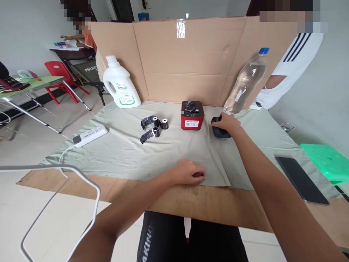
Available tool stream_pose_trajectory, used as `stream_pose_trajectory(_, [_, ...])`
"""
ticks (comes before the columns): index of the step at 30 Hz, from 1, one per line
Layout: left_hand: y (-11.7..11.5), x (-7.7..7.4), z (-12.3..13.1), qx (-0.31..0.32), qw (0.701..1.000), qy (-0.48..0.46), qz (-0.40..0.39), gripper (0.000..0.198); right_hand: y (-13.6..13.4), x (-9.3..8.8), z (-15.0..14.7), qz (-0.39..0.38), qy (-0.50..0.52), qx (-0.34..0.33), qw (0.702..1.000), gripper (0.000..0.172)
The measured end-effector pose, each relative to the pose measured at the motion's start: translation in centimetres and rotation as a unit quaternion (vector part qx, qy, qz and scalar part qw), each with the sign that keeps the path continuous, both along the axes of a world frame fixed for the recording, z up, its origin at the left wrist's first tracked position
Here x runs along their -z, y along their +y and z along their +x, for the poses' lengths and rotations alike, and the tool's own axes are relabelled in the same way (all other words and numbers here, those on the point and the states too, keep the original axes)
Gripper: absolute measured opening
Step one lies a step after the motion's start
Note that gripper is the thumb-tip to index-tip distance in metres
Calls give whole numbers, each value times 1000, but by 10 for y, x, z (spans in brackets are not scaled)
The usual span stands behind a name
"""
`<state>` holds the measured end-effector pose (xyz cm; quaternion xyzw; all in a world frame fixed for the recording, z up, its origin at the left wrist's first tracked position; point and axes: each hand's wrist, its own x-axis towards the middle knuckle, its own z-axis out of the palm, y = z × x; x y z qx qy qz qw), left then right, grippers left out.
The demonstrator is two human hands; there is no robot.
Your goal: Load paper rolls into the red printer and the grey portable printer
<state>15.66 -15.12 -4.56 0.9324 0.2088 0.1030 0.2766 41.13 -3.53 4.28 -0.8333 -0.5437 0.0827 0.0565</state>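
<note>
At the right of the cloth, my right hand [230, 123] is closed over the top of a small black box-like object [221, 133], which rests on the cloth. Part of the object is hidden under the fingers. My left hand [189, 172] lies near the front edge of the table with its fingers curled in, and I see no object in it. Just left of the black object stands a red and black cube-shaped device [192, 115] with a white label. Further left are small rolls of black film [156, 131], some with loose strips unrolled.
A white jug [122, 87] stands back left; a clear bottle with a blue cap [247, 85] leans back right. A cardboard screen [188, 62] closes the rear. A power strip [89, 136] lies left, a phone [301, 180] right. Two other people are beyond the screen.
</note>
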Motion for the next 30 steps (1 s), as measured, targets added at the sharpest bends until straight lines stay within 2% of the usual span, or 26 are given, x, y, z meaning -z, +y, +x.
stream_pose_trajectory(3, [-2, -2, 0, -1, 1000, 0, -11, 12, 9, 15, 5, 3, 10, 14, 1000, 62])
stream_pose_trajectory(5, [-3, -1, 0, 5, 1000, -14, -22, 11, 8, 18, 7, 2, 23, 19, 1000, 63])
stream_pose_trajectory(7, [0, 1, -3, -1, 998, -56, -37, 12, 4, 13, 10, 21, 51, 25, 998, 70])
stream_pose_trajectory(9, [11, 3, -8, -33, 992, -119, -42, 14, -3, 1, 13, 63, 71, 37, 995, 82])
stream_pose_trajectory(12, [52, 2, -19, -150, 963, -221, -32, 17, -12, -14, 10, 236, 91, 21, 967, 81])
stream_pose_trajectory(14, [90, 1, -23, -276, 912, -296, -60, 27, -12, -10, -2, 351, 179, -37, 918, 70])
stream_pose_trajectory(15, [110, 0, -22, -326, 886, -318, -90, 36, -10, -2, -11, 378, 247, -68, 890, 66])
stream_pose_trajectory(16, [128, -1, -20, -361, 863, -330, -125, 45, -7, 9, -21, 363, 325, -90, 869, 65])
stream_pose_trajectory(17, [144, -1, -17, -376, 847, -339, -164, 54, -2, 22, -32, 329, 400, -82, 851, 72])
stream_pose_trajectory(18, [157, -2, -11, -373, 833, -356, -200, 60, 3, 36, -43, 306, 424, -83, 848, 80])
stream_pose_trajectory(20, [174, -1, 1, -318, 832, -386, -242, 67, 14, 63, -59, 266, 472, -116, 833, 89])
stream_pose_trajectory(21, [178, 1, 7, -290, 833, -401, -248, 69, 19, 74, -65, 271, 477, -140, 824, 91])
stream_pose_trajectory(23, [182, 7, 16, -260, 832, -427, -240, 74, 28, 87, -69, 299, 451, -159, 826, 93])
stream_pose_trajectory(27, [176, 14, 23, -264, 824, -451, -219, 81, 28, 89, -64, 338, 379, -170, 845, 93])
stream_pose_trajectory(30, [156, 7, 16, -249, 835, -448, -200, 83, 8, 80, -61, 352, 361, -183, 844, 92])
